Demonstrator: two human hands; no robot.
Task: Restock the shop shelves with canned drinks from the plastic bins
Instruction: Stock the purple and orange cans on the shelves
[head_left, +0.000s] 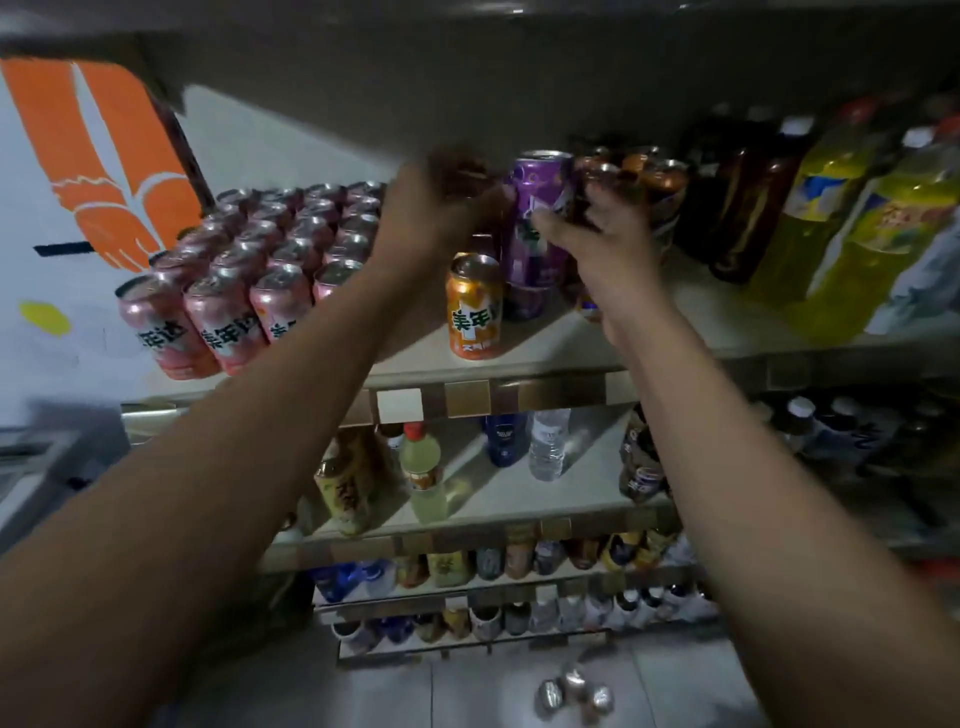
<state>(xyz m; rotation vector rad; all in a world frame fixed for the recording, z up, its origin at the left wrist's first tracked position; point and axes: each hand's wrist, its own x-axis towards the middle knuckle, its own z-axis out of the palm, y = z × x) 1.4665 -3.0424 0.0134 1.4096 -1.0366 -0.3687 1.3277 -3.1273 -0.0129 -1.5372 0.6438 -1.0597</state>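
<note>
Both arms reach up to the top shelf (550, 358). My left hand (431, 213) is blurred and curls round a dark can (465, 174) at the back of the shelf. My right hand (597, 228) grips a dark can among the orange-topped cans (660, 182), its thumb against a purple can (540, 218). An orange can (474, 306) stands alone at the front, below my hands. Several rows of pink cans (249, 270) fill the shelf's left side.
Large dark and yellow bottles (821, 208) crowd the shelf's right end. Lower shelves (467, 525) hold bottles and small cans. Three loose cans (571, 693) stand on the tiled floor. An orange-and-white panel (93, 156) is at left, and another shelf's underside sits close above.
</note>
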